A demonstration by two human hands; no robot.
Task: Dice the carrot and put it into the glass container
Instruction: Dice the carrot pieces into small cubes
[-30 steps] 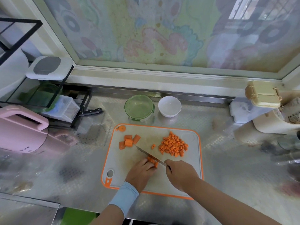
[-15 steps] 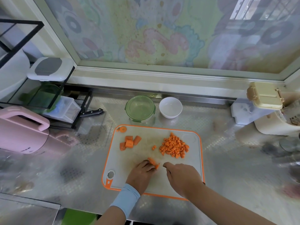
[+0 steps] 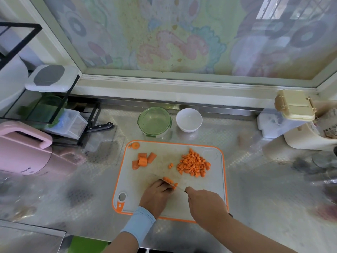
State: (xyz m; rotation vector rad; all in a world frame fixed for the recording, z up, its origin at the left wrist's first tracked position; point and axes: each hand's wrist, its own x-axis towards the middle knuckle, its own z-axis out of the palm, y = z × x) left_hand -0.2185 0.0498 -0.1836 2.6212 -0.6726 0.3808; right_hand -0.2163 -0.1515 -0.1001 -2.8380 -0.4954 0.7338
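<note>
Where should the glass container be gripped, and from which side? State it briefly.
Probably its round side wall just under the green lid, reached from the left: the glass container stands upright with bare counter on that side, while the white bowl sits close on its right and the cutting board lies directly in front.

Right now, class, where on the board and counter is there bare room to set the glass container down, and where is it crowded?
Free: the counter between board and white box; the board strip between chunks and dice, bar stray bits. Crowded: the board's near edge, where the left hand holds strips and the right hand grips the knife.
</note>
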